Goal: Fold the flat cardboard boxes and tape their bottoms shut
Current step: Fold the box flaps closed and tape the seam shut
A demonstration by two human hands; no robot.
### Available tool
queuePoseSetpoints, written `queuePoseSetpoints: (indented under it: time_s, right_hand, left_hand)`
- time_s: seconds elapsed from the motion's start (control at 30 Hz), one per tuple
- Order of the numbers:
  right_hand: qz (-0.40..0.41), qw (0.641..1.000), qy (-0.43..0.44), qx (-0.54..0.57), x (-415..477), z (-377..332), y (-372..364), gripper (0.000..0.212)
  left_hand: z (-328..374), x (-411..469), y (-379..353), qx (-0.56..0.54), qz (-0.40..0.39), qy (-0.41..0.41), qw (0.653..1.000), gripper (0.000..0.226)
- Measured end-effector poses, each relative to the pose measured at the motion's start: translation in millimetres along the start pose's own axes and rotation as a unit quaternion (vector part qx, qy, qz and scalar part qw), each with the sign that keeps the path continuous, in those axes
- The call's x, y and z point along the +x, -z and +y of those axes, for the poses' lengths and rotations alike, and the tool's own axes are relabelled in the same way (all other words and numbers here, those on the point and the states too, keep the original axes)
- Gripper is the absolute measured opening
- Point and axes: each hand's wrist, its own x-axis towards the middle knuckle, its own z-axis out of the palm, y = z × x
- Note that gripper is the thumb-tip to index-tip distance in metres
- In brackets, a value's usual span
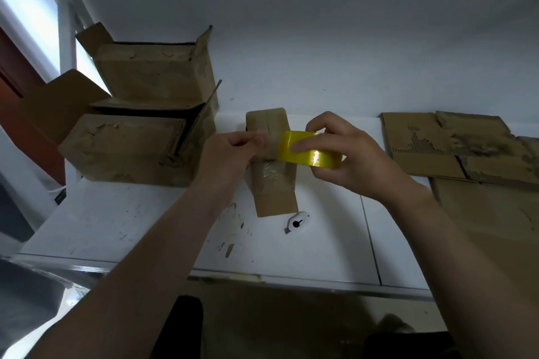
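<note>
Work midway, from the head camera: I watch the right hand grip the yellow tape roll while the left hand pinches what I take for its free end over the small box at centre. Two folded boxes stand at left; flat cardboard lies at right, unfolded. I judge several boxes remain.

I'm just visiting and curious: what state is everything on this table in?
small box: folded up, clear tape on it.
tape roll: held in right hand.
left hand: pinching the roll's loose end, apparently.
two left boxes: folded, top flaps open.
flat cardboard: unfolded, lying flat.
white cutter: lying untouched.
</note>
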Motion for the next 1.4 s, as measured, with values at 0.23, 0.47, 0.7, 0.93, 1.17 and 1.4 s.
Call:
queuePoseSetpoints:
  time_s: [0.23, 0.47, 0.7, 0.93, 1.17, 1.4]
  right_hand:
    - [-0.044, 0.998, -0.012, -0.039, -4, 11, 8, 0.051]
    - [-0.031, 0.995, 0.003, -0.091, -8, 33, 10, 0.049]
    - [-0.025, 0.993, -0.012, -0.112, -17, 48, 5, 0.035]
    - [-0.031, 0.992, -0.027, -0.118, -13, 65, -20, 0.032]
    - [-0.018, 0.986, -0.083, -0.145, -17, 82, -46, 0.038]
    - [-0.016, 0.988, -0.091, -0.123, -9, 76, -60, 0.034]
  left_hand:
    - [-9, -1, 1, -0.012, 0.017, 0.008, 1.000, 0.013]
    - [-15, 6, 12, -0.041, 0.059, 0.031, 0.997, 0.011]
    - [-44, 6, 20, -0.056, 0.082, 0.068, 0.993, 0.013]
    - [-70, 12, 11, -0.074, 0.138, 0.071, 0.985, 0.001]
    - [-92, 23, -8, -0.051, 0.111, 0.060, 0.991, 0.007]
    - [-94, 39, -21, 0.019, 0.105, 0.034, 0.994, 0.016]
